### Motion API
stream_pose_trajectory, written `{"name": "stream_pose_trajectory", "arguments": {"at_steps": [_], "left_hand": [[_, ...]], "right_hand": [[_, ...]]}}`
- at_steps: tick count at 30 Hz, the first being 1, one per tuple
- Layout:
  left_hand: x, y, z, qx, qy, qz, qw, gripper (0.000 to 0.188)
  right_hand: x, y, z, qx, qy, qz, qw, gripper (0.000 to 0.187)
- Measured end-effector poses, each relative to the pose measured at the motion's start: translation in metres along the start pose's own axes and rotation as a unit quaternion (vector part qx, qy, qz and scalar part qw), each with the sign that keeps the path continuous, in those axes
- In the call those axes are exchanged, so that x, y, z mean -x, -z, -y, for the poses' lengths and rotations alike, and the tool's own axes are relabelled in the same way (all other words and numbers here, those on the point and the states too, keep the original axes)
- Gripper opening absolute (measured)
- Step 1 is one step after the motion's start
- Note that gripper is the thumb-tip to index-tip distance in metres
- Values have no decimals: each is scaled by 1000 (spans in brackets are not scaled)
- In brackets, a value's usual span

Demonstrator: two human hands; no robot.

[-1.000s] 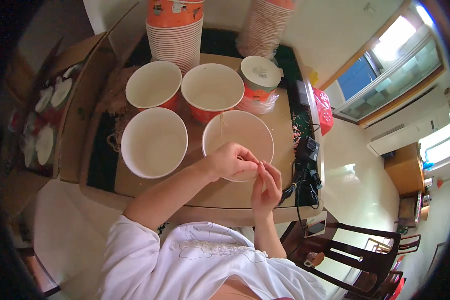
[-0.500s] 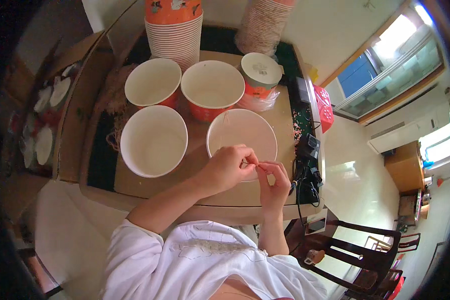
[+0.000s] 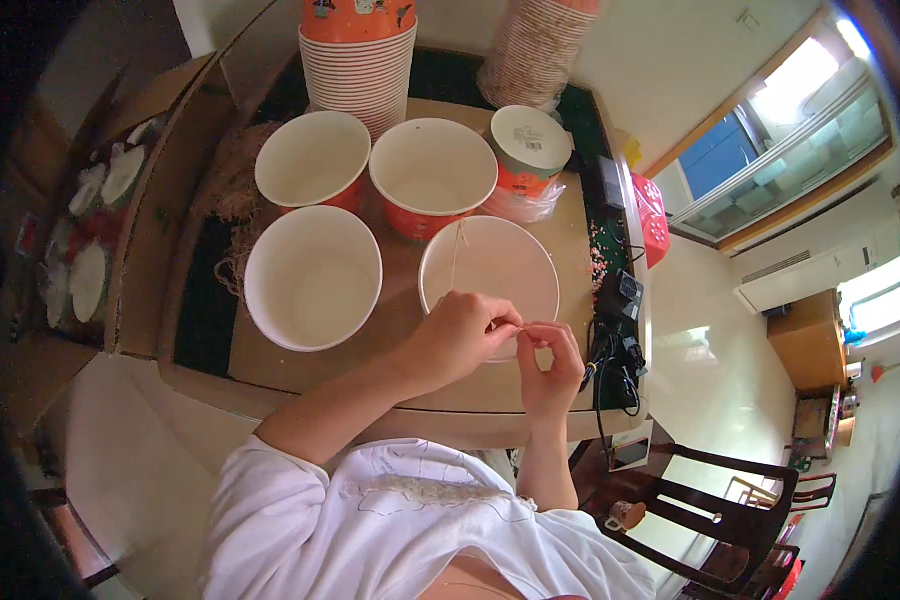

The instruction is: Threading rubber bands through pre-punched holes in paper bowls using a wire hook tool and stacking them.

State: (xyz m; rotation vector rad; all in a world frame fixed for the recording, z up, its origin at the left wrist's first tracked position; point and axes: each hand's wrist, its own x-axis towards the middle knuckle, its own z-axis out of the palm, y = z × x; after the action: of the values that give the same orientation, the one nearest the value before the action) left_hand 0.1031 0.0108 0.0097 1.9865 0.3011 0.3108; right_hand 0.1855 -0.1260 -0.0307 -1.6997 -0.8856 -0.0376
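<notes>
My left hand (image 3: 472, 326) and my right hand (image 3: 553, 368) meet fingertip to fingertip over the near rim of a white-lined paper bucket (image 3: 518, 262). Both are closed in a pinch. A thin, pale string (image 3: 455, 262) hangs from the bucket's far rim and runs down to my left hand; the bit between the fingertips is tiny and mostly hidden. To the left stands another paper bucket (image 3: 313, 280), with two more, one at the back left (image 3: 313, 160) and one in the middle (image 3: 434, 168), all open at the top.
Behind are a tall stack of paper buckets (image 3: 358, 75), a wrapped stack (image 3: 532, 55) and an upturned tub (image 3: 532, 140). Tangled twine (image 3: 235, 185) lies at the left edge. Black adapters and cables (image 3: 620, 345) line the right edge. An open carton (image 3: 155, 220) stands left, a dark chair (image 3: 710, 500) right.
The view has shifted slightly, and the string inside the near right bucket shows more plainly. My hands stay pinched together, with the left fingertips a little farther right.
</notes>
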Motion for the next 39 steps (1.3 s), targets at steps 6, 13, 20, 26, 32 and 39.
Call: {"name": "stream_pose_trajectory", "arguments": {"at_steps": [6,13,20,26,32,39], "left_hand": [[0,-5,8,8,-61,-53,997,14],[0,-6,6,-37,-21,-54,998,8],[0,-4,6,-12,-18,-60,998,8],[-1,-6,5,-11,-37,-69,997,7],[0,-4,5,-6,-23,-83,996,8],[-2,-5,7,-7,-38,-92,995,10]], "right_hand": [[0,-1,1,14,4,0,1000,11],[-2,-1,6,30,-4,17,999,17],[-4,1,7,60,-13,35,997,15],[-2,-2,2,91,0,20,996,11],[-2,-3,0,110,36,18,993,9],[0,-4,1,83,10,5,997,8]]}}
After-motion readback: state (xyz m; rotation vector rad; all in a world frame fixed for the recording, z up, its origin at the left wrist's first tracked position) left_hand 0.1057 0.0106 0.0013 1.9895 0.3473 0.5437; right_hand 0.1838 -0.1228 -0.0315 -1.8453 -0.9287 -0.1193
